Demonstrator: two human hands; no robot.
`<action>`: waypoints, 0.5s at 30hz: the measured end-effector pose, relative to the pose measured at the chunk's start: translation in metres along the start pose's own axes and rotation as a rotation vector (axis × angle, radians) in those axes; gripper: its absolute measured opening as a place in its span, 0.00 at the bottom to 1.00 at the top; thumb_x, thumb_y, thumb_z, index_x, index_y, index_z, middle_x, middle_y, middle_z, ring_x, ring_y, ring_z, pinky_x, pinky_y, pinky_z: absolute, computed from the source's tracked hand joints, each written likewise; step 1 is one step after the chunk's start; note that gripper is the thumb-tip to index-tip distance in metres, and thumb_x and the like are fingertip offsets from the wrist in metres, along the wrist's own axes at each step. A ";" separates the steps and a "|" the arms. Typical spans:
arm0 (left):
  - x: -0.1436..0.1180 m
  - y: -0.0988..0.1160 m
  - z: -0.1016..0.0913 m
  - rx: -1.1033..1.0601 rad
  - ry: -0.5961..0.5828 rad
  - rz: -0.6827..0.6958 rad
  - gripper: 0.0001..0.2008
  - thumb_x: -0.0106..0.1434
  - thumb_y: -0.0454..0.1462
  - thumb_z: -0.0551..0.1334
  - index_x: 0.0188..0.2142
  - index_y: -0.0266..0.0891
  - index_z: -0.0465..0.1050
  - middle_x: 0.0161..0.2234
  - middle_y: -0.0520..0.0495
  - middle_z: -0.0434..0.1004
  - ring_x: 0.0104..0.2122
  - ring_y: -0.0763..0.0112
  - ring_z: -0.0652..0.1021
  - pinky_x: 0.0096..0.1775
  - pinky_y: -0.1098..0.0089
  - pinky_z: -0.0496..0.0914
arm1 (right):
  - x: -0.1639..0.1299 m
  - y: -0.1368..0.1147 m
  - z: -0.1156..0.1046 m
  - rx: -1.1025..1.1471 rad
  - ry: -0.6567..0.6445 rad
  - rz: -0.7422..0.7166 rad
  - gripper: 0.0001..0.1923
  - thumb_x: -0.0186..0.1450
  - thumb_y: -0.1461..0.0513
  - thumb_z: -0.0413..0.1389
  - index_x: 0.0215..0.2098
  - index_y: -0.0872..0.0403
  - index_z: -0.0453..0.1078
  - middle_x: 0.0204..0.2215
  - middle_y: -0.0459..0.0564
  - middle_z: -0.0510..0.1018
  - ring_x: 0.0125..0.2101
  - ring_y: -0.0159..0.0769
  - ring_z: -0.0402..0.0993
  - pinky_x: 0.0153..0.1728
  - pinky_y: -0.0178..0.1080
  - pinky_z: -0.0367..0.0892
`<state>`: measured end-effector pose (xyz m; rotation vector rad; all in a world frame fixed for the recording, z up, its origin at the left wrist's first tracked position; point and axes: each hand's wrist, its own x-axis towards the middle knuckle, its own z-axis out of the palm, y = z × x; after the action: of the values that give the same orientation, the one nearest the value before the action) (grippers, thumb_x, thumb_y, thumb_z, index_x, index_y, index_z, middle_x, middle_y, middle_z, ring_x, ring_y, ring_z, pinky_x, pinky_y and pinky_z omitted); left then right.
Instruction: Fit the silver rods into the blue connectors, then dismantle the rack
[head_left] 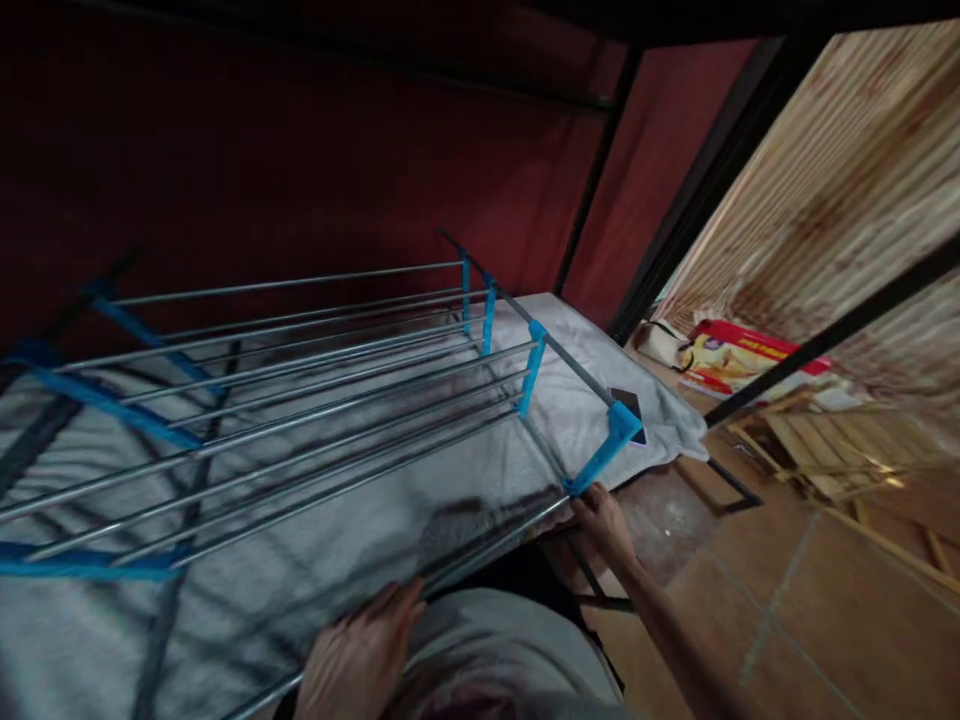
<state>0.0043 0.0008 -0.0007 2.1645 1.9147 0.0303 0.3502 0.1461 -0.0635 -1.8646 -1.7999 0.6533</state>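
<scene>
Steel tubing, thin and bright, makes up the drying rack, and both hands are on its nearest rail. Right hand is closed around the near right corner, fingers wrapped just below the blue plastic corner joint; the grasp looks firm. Left hand rests further left along the same near rail, fingers curled over the tube, though motion blur leaves it unclear whether that hand is clenched or merely laid on. The rack lies spread over a white towel-like cloth covering a bed-like surface, running from the near right corner away to the far left, with several parallel rails joined by blue plastic brackets. Judged from its build, the rack should be light but long and awkward, stiff along the rails yet inclined to twist or fold at the plastic joints. The smooth tubes would slip in a loose hand; the corners beside the joints, and rail sections near the brackets, look like the soundest places to take hold, with hands well apart for balance. A small dark flat object lies on the cloth just beyond the corner joint. Further right, on the tiled floor, a red and yellow package sits near loose wooden slats, below a corrugated metal wall.
</scene>
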 end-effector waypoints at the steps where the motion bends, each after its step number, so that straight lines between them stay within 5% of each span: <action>1: 0.001 0.001 0.000 -0.002 0.006 -0.004 0.18 0.72 0.37 0.52 0.53 0.46 0.76 0.47 0.47 0.83 0.40 0.63 0.84 0.38 0.67 0.78 | 0.002 0.001 0.001 0.004 0.004 -0.003 0.14 0.60 0.54 0.44 0.32 0.52 0.67 0.33 0.52 0.74 0.37 0.41 0.73 0.42 0.40 0.65; 10: 0.014 0.014 -0.005 -0.079 -0.014 -0.077 0.16 0.71 0.33 0.52 0.50 0.46 0.76 0.41 0.47 0.82 0.39 0.63 0.83 0.38 0.67 0.73 | 0.011 0.034 0.018 -0.006 -0.004 -0.067 0.18 0.64 0.51 0.45 0.39 0.53 0.72 0.36 0.54 0.77 0.34 0.41 0.75 0.39 0.41 0.70; 15: 0.018 0.017 -0.004 -0.152 -0.030 -0.104 0.11 0.69 0.33 0.55 0.45 0.45 0.75 0.40 0.48 0.81 0.39 0.61 0.82 0.39 0.65 0.71 | 0.021 0.071 0.020 -0.188 -0.008 -0.407 0.14 0.63 0.59 0.48 0.35 0.50 0.76 0.36 0.55 0.77 0.39 0.44 0.74 0.40 0.43 0.71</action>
<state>0.0225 0.0170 0.0038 1.9554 1.9386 0.1191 0.3934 0.1644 -0.1241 -1.5303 -2.2224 0.3522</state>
